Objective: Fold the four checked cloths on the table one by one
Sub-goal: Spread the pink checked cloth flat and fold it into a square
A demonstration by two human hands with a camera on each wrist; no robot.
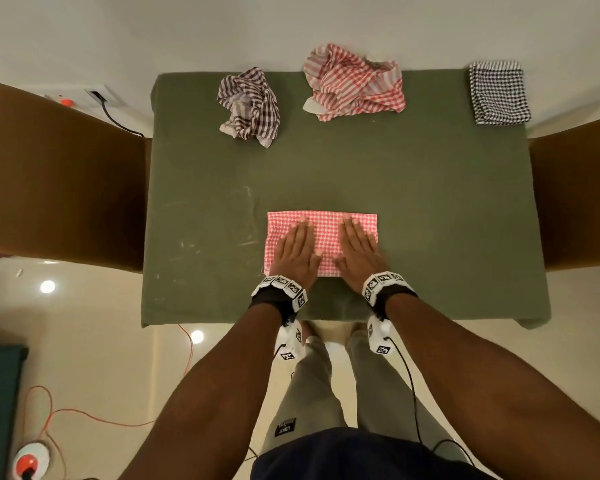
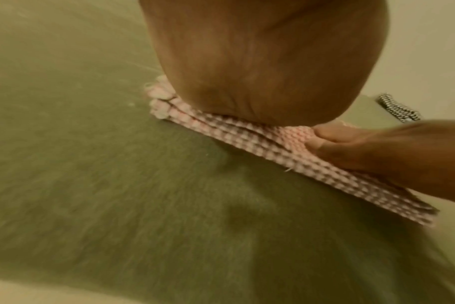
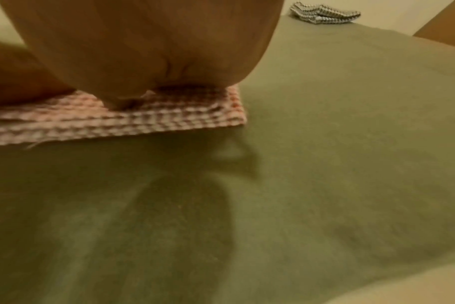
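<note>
Pink checked cloth sits folded near the table edge; left hand and right hand pressing it flat, fingers straight, holding nothing.

Brown chairs (two), glossy floor

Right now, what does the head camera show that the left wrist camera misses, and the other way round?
Only the head view shows the crumpled brown checked cloth, the crumpled red checked cloth and two chairs. Only the left wrist view shows the stacked layers at the pink cloth edge. Both show the left hand and right hand flat on it, and the folded black checked cloth.
</note>
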